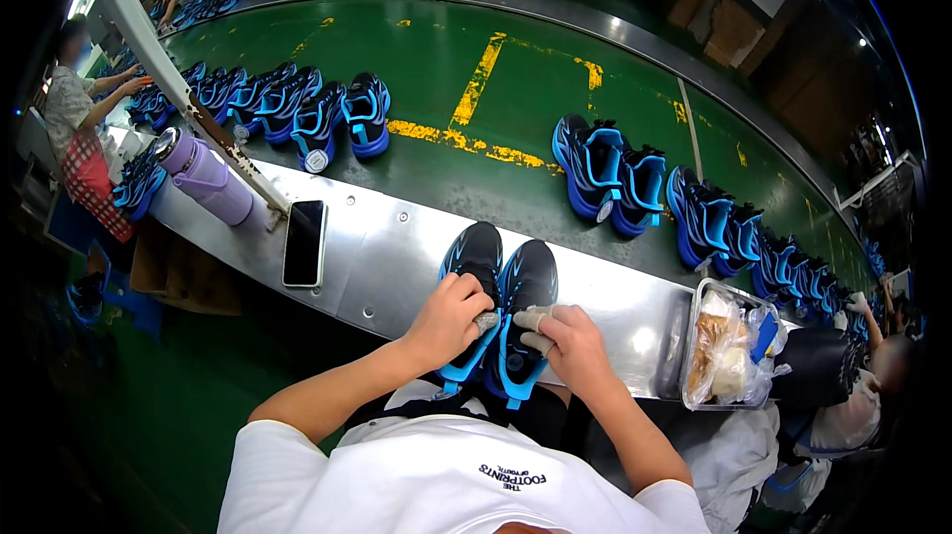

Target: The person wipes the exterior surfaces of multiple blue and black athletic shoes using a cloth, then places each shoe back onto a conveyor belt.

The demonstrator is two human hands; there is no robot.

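Note:
A pair of black sneakers with bright blue trim lies in front of me, toes pointing away, heels over the near edge of the metal ledge. My left hand (453,321) is closed at the opening of the left sneaker (475,248), thumb and fingers bent over its inner edge near the laces. My right hand (567,341) pinches at the lace area of the right sneaker (530,276). Pale covers wrap some fingertips on both hands. What exactly lies between the fingertips is too small to make out. Blue heel tabs stick out toward my body.
Left on the metal ledge (387,237) are a phone (304,243) and a purple bottle (205,177) beside a post. A clear tray (729,346) with plastic bags stands at right. Beyond runs a green conveyor belt (446,68) carrying rows of similar sneakers. Other people work at both sides.

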